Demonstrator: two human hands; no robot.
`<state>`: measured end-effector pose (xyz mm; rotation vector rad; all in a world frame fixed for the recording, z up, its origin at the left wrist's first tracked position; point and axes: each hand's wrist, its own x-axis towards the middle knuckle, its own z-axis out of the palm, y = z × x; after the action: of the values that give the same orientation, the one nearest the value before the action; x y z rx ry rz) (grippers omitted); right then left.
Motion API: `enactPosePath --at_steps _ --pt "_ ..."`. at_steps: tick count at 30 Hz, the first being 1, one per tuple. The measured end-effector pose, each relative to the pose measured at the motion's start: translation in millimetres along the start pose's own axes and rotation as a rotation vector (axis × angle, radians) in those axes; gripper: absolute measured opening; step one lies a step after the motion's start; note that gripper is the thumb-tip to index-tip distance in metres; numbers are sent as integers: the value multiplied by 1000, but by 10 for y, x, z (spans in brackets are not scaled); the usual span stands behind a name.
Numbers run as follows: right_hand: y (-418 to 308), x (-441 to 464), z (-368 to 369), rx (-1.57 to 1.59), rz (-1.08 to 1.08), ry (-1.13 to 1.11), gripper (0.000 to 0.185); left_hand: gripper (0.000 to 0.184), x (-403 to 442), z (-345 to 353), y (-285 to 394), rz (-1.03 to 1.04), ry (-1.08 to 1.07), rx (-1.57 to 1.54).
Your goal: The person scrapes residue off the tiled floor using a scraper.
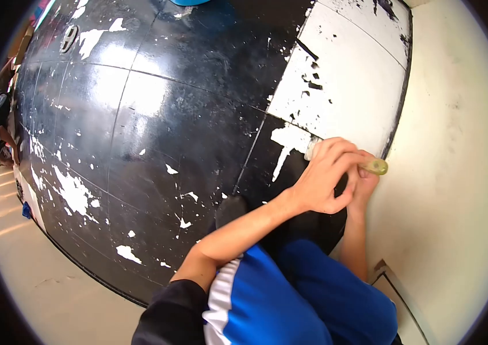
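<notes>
Both hands are on a scraper with a rounded yellowish handle end, held low over the floor near the right wall. My left hand curls over its front part, hiding most of the tool. Behind it, my right hand is closed around the handle, its fingers partly covered. The scraper's pale front end touches or hovers just above a bared white patch in the black floor coating; I cannot tell which. Beyond my hands lies a larger white tile area with black flakes scattered on it.
Black-coated floor tiles with chipped white spots stretch left. A drain cover is set in the floor at upper left. The rim of a blue container shows at the top. A pale wall rises at right. Other people crouch at far left.
</notes>
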<state>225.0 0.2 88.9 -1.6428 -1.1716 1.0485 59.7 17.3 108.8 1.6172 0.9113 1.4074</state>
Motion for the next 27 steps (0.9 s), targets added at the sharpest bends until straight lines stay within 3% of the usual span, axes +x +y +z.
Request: enactPosePath --at_steps 1,4,9,13,15,19,21,25,27 --pt "-39 -5 45 154 121 33 19 67 -150 42 -103 -58 45 41" --pt "-114 -58 139 467 200 15 25 74 -386 97 -270 -192 45 216" --pt "-256 -157 152 456 142 -83 22 75 -438 177 -665 -130 -44 309" --pt "-306 -17 100 417 53 -107 21 47 -359 218 -863 -73 -6 344" --pt "-407 19 213 404 33 -36 18 45 -304 254 -808 -85 2 365" --pt "-426 197 179 378 -128 -129 15 32 -184 234 -694 -119 95 381" --pt "-515 304 174 480 -147 -226 12 26 -226 101 -797 -141 22 356" --pt "-616 191 156 187 -122 -337 5 11 -284 5 -1023 -71 -52 342" --pt "-563 173 149 179 -250 -386 5 8 -271 -15 -1053 -48 -89 326"
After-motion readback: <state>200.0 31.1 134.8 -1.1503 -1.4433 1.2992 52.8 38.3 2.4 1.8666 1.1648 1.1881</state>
